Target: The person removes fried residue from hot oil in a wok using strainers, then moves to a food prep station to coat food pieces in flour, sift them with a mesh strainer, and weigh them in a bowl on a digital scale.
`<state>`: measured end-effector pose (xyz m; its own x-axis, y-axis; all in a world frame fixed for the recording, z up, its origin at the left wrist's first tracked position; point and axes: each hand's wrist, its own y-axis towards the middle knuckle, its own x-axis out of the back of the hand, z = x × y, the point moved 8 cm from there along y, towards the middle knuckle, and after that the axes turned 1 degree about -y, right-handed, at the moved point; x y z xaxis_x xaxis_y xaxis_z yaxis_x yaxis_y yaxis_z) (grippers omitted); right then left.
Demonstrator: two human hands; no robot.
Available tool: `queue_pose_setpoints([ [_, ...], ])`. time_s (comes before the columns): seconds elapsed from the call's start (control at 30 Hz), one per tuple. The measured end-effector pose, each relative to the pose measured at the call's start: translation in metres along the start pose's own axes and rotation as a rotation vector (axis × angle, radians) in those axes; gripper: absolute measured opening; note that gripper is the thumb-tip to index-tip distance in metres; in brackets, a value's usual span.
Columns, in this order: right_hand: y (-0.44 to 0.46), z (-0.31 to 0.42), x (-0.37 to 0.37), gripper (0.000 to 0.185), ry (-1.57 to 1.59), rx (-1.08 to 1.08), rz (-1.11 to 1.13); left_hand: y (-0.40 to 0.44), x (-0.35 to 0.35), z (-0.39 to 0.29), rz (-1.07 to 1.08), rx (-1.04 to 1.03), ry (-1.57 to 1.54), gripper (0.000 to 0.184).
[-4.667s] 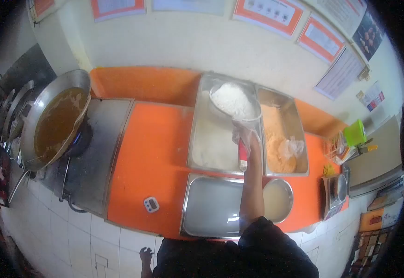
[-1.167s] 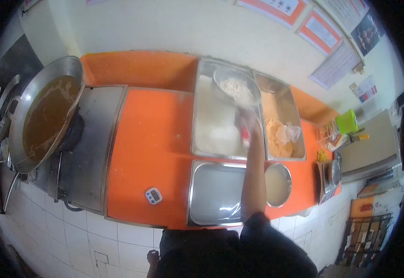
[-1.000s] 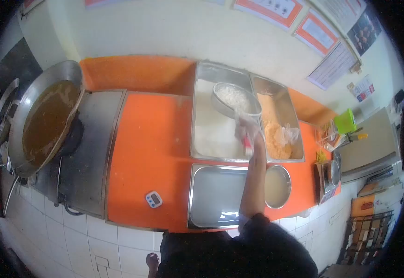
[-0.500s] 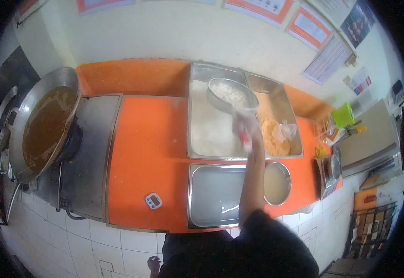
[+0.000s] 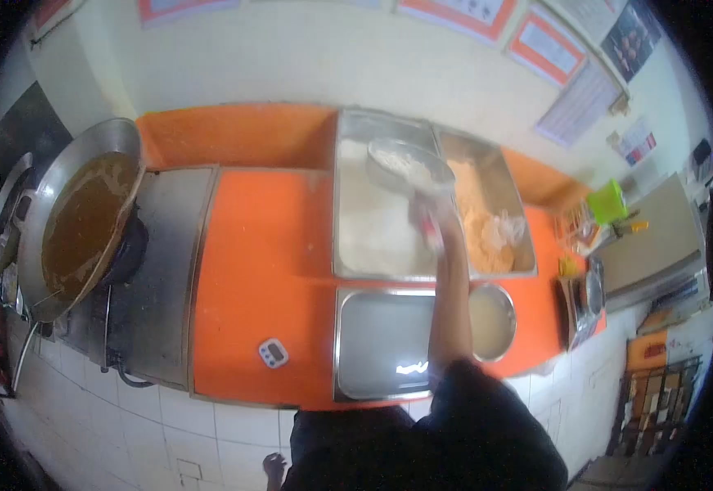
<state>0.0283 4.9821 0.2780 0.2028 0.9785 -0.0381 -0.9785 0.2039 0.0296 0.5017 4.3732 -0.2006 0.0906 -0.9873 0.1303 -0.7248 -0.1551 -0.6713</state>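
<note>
My right hand [image 5: 428, 214] is closed round the red handle of a round metal sieve [image 5: 434, 161], blurred by motion. White lumpy bits lie in the sieve. It is held over a deep steel pan of white flour [image 5: 373, 221], near the divide with a second steel pan [image 5: 505, 184] of orange-coloured crumbly powder. A crumpled clear plastic bag [image 5: 503, 231] rests on that powder. My left hand [image 5: 274, 465] hangs low beside my body, away from the counter. It holds nothing, and its fingers are loosely apart.
Nearer me stand a shallow steel tray [image 5: 385, 335] and a round bowl of pale liquid [image 5: 492, 323]. A white timer [image 5: 273, 353] lies on the orange counter [image 5: 250, 262]. At left, a large wok of brown oil [image 5: 86, 221] sits on the stove. A green container [image 5: 607, 202] stands right.
The sieve and my right hand remain over the flour pan, with slight blurred movement. The sieve looks a little more tilted. My left hand stays low.
</note>
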Motion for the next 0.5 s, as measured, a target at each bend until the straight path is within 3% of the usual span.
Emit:
queue_pose_setpoints([
  [0.03, 0.0, -0.001, -0.005, 0.029, -0.037, -0.138, -0.038, -0.005, 0.002, -0.001, -0.023, -0.039, -0.123, 0.016],
  [0.07, -0.01, -0.007, -0.007, 0.028, -0.064, -0.291, -0.085, 0.001, -0.006, -0.002, -0.007, -0.088, 0.203, 0.018],
  [0.1, 0.003, -0.034, 0.013, 0.023, -0.001, -0.265, -0.074, 0.005, -0.016, -0.01, -0.008, -0.143, 0.529, 0.02],
  [0.17, -0.005, -0.051, 0.033, 0.02, -0.023, -0.21, -0.138, -0.012, -0.009, 0.016, 0.058, 0.084, 0.42, 0.016],
  [0.2, -0.013, -0.011, 0.015, 0.02, -0.12, -0.149, -0.206, 0.006, -0.009, 0.029, 0.145, 0.036, 0.609, 0.016],
  [0.23, -0.007, -0.004, 0.013, 0.021, -0.029, -0.08, -0.119, 0.021, -0.01, 0.038, 0.224, -0.029, 0.793, 0.017],
  [0.27, -0.002, 0.003, 0.01, 0.022, 0.068, -0.019, -0.026, 0.022, -0.014, 0.021, 0.153, -0.206, 0.61, 0.018],
  [0.33, -0.03, 0.002, -0.007, 0.021, 0.273, -0.298, -0.018, -0.006, 0.003, 0.017, -0.072, 0.169, 0.257, 0.022],
  [0.37, -0.039, -0.001, -0.013, 0.02, 0.382, -0.433, -0.017, 0.007, -0.019, -0.009, -0.031, 0.139, 0.282, 0.02],
  [0.4, -0.004, -0.025, 0.017, 0.018, -0.047, -0.168, -0.131, 0.009, -0.028, -0.02, 0.016, 0.123, 0.322, 0.019],
  [0.43, 0.0, -0.069, 0.043, 0.019, -0.07, -0.198, -0.129, -0.008, -0.021, -0.02, 0.068, 0.13, 0.378, 0.018],
  [0.5, -0.001, -0.048, 0.038, 0.021, 0.017, -0.103, -0.219, 0.002, -0.025, -0.022, 0.104, 0.145, 0.047, 0.017],
])
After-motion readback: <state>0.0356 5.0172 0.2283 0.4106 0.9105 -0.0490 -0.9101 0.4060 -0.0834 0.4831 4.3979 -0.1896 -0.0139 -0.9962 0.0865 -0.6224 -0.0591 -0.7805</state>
